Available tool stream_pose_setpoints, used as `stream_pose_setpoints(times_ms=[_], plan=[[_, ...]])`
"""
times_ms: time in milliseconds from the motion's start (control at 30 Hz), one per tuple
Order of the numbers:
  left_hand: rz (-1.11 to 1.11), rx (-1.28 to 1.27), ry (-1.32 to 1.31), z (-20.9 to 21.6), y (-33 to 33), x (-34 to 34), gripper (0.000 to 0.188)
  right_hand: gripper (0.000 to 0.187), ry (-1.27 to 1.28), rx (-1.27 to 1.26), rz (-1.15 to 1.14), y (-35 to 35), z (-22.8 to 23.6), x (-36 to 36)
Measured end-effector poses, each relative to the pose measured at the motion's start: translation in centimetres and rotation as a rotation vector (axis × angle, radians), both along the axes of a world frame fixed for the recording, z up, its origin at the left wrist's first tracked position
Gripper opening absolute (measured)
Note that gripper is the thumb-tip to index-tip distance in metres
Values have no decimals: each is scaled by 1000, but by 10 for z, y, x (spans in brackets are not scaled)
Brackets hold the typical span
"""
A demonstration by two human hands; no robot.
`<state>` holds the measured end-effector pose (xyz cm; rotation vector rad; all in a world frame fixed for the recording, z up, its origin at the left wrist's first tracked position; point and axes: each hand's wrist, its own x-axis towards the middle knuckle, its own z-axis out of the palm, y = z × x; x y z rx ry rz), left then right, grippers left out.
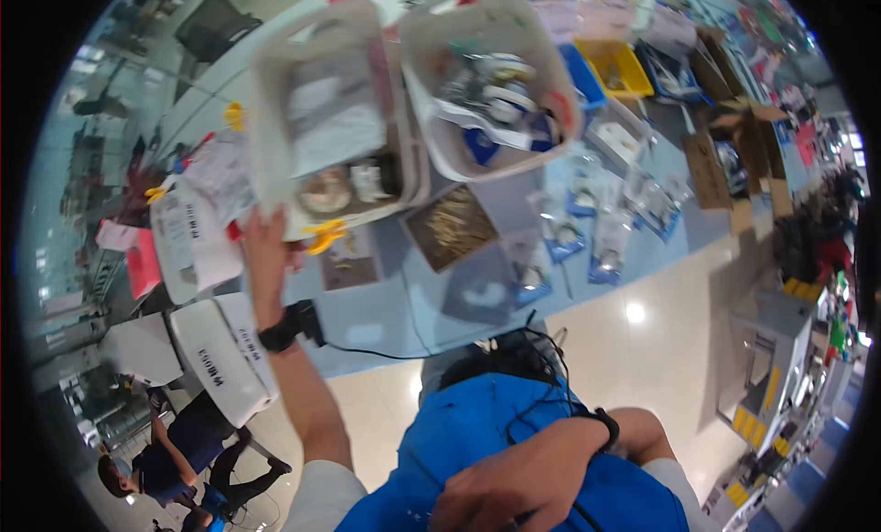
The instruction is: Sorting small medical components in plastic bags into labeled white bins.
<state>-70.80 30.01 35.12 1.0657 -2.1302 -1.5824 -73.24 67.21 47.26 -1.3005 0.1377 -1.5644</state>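
Observation:
My left hand (265, 249) reaches to the near left corner of a white bin (275, 179), its fingers stretched along the outside of the bin wall and the thumb apart. A yellow clip (325, 236) sits beside the thumb, at the bin's near edge. Papers (335, 110) and a round pale bundle (326, 191) lie inside that bin. In front of my blue apron (486, 408), my right hand (523, 477) is bent inward. Its fingers are blurred at the lower edge, so whether they hold anything is unclear.
A second white bin (560, 138) holds rolls and packets. Closer in stand a tray of small brass-coloured parts (451, 227) and a shallow tray (349, 266). Bagged parts (609, 243) and a cardboard box (711, 170) lie rightward. White lidded boxes (216, 353) and a seated person (174, 454) are at left.

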Motion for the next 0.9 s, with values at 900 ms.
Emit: stream_pose_setpoints(times_ms=[900], plan=[[298,28,5,37,9,125,37,24,63,16,68,26,-7,-70]])
